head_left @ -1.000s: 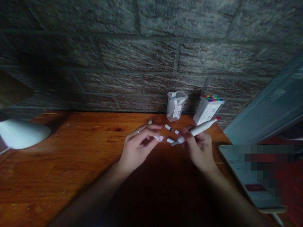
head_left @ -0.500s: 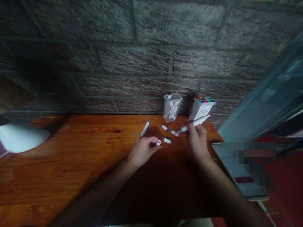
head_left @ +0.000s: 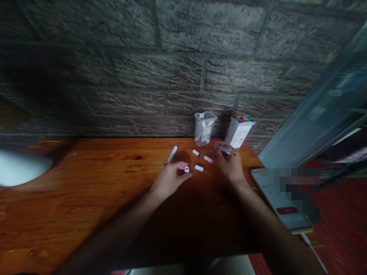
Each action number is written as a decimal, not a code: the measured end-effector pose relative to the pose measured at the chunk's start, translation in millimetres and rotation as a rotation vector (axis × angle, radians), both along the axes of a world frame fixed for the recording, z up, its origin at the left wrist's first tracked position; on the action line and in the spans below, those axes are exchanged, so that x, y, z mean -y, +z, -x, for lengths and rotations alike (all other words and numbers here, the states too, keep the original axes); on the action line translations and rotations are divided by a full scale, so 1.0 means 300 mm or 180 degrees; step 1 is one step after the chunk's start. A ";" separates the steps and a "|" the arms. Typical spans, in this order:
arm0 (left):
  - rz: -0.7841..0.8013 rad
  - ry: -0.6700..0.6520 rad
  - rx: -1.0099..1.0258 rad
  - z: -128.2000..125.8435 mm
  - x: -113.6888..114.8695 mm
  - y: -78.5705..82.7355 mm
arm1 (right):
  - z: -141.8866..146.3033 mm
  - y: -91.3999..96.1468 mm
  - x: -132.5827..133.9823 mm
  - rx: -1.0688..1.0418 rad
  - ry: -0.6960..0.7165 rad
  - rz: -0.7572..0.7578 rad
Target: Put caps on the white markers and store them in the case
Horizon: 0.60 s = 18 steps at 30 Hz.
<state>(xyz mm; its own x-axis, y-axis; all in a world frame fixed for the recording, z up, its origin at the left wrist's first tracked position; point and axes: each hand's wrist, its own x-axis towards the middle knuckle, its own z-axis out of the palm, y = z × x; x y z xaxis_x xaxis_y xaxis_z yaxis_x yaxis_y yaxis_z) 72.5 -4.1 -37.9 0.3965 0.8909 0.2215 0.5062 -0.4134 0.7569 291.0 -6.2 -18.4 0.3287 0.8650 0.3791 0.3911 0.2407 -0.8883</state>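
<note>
Between the thumb and fingers of my left hand (head_left: 169,178) is a small white marker cap (head_left: 186,169) with a pinkish opening. My right hand (head_left: 231,166) is closed on a marker (head_left: 226,149), now turned so that its red end points toward me; its far end is hard to make out. An uncapped white marker (head_left: 172,153) with a dark tip lies just beyond my left hand. Several loose caps rest between my hands: a white cap (head_left: 196,152), a pink-edged cap (head_left: 208,159) and another white cap (head_left: 200,168).
At the wall stand a clear container (head_left: 205,130) with a marker or so inside and a second container (head_left: 239,131) full of colourful-ended markers. A phone (head_left: 282,202) with a cable lies at the table's right edge. A white lamp-like object (head_left: 23,168) is at far left.
My right hand has turned the marker, which pointed at the pink-edged cap before, and drawn it away from that cap. My left hand still pinches its cap. The view has shifted slightly.
</note>
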 end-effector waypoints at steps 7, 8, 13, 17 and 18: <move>-0.0120 0.0274 0.0224 0.006 0.002 0.029 | -0.035 -0.063 -0.031 0.1305 -0.0037 0.0681; -0.0179 0.0332 0.0346 0.006 0.004 0.044 | -0.038 -0.067 -0.034 0.1314 0.0003 0.0706; -0.0399 0.0643 0.1213 0.005 0.015 0.108 | -0.009 -0.042 -0.009 0.0429 0.0646 0.0189; -0.0143 0.0429 0.1571 -0.009 0.023 0.107 | 0.074 0.011 0.048 -0.0675 0.1210 -0.0233; -0.0038 0.0348 0.1629 -0.013 0.026 0.104 | 0.095 0.021 0.061 -0.0832 0.1292 -0.0260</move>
